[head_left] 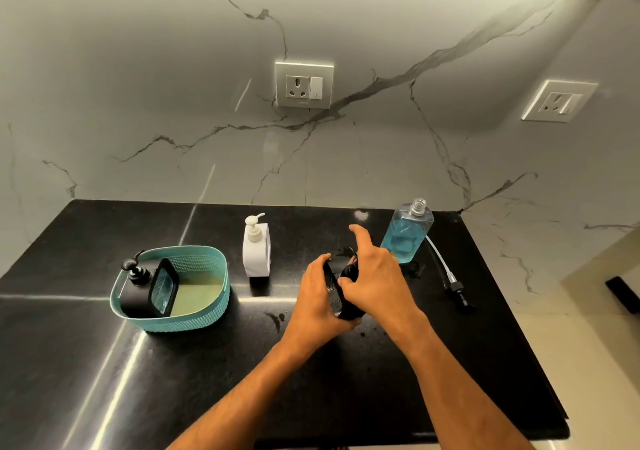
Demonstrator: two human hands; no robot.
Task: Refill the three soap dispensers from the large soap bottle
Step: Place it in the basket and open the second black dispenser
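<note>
Near the table's (104, 363) middle, the left hand (317, 307) wraps the black dispenser (341, 297) while the right hand (375, 276) pinches its pump, a small, stiff, likely slick thing best held by its body.

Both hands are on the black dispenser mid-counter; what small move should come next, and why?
Probably twist the pump head with the right hand while the left hand steadies the black dispenser. The large soap bottle already stands uncapped beside them, its pump lying on the counter.
</note>
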